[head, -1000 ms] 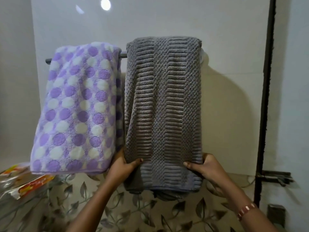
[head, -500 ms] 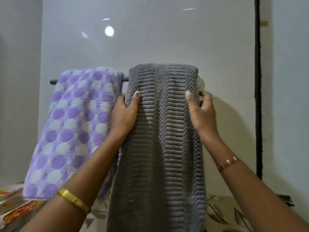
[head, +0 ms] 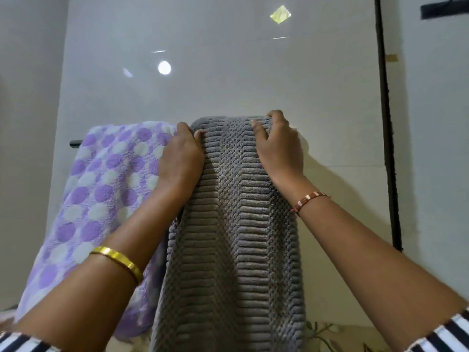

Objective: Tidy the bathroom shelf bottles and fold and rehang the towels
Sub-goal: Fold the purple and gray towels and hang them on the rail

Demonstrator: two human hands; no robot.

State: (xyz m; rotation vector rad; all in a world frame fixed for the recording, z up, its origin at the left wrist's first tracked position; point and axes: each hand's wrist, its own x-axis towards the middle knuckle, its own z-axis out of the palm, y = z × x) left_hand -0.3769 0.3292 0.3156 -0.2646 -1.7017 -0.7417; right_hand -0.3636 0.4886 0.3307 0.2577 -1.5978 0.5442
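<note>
Pinching the grey towel (head: 232, 224) at its top fold over the rail (head: 75, 143), left hand (head: 181, 158) and right hand (head: 279, 146) each grip an upper corner, likely squaring it beside the purple dotted towel (head: 101, 194).

We reach both arms up and forward, forearms bare, with striped sleeve cuffs showing at the lower corners of the view. Our left hand (head: 181, 158) lies palm down with the fingers (head: 183, 130) curled over at the top and the thumb spread to the right, a gold bangle (head: 117, 260) on that wrist. Our right hand (head: 279, 146) mirrors it, fingers hooked over the top and thumb spread inward, with a thin beaded bracelet (head: 310, 200) on the wrist.
</note>
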